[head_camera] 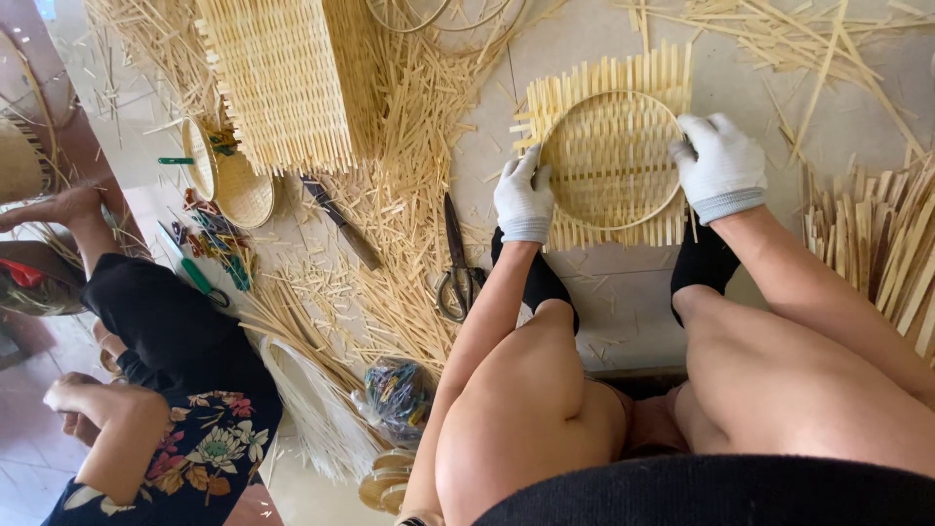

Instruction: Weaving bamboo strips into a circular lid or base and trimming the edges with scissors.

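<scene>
A flat square mat of woven bamboo strips (606,107) lies on the floor in front of me, with a round bamboo hoop (612,222) pressed on top of it. My left hand (522,195), in a white glove, holds the hoop's left edge against the mat. My right hand (719,166), also gloved, grips the hoop's right edge. My bare knees and black socks sit just below the mat.
Scissors (458,278) and a knife (341,222) lie among loose bamboo strips (399,195) to the left. A large woven panel (282,83) and a small basket (229,180) stand further left. Another person in a floral garment (185,438) sits at bottom left. Bamboo slats (886,244) pile at right.
</scene>
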